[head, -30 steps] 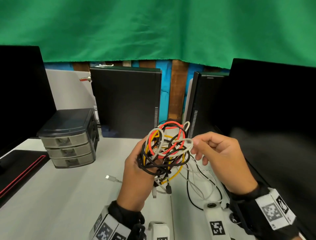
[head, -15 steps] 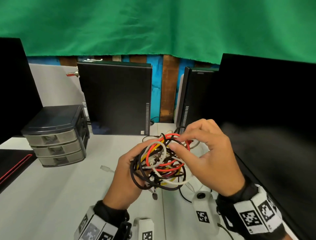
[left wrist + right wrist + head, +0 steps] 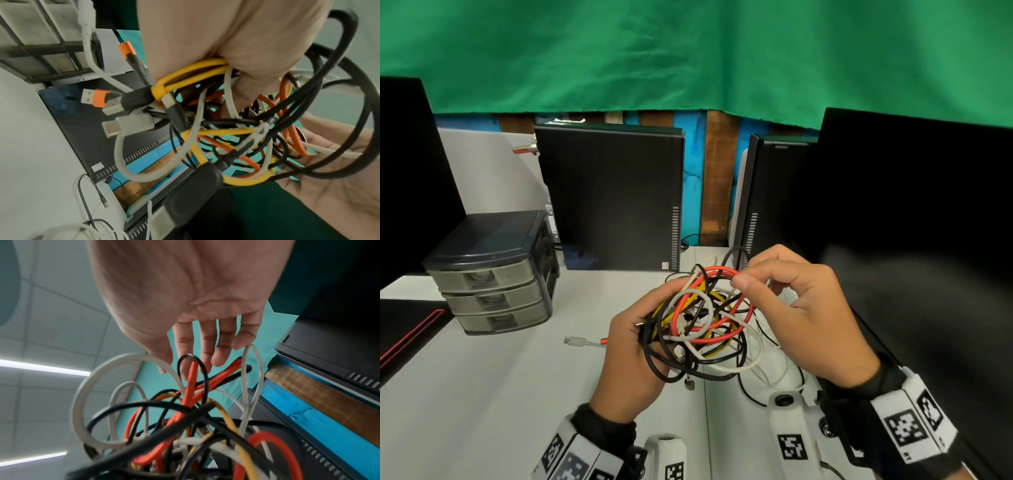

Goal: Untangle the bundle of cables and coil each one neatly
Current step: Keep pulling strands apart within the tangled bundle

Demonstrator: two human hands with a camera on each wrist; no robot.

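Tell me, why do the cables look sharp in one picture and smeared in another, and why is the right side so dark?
Head view: even light, cables sharp, the monitor on the right a near-black mass with no detail. Left wrist view: plugs fairly sharp, some strands smeared. Right wrist view: nearest cables blurred, fingers clearer, ceiling lights glaring white, straight lines bent by the wide lens.

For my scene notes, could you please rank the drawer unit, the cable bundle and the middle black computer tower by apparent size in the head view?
1. Tower, largest.
2. Drawer unit.
3. Cable bundle, though nearer the camera, so its true size is likely smaller than it looks.
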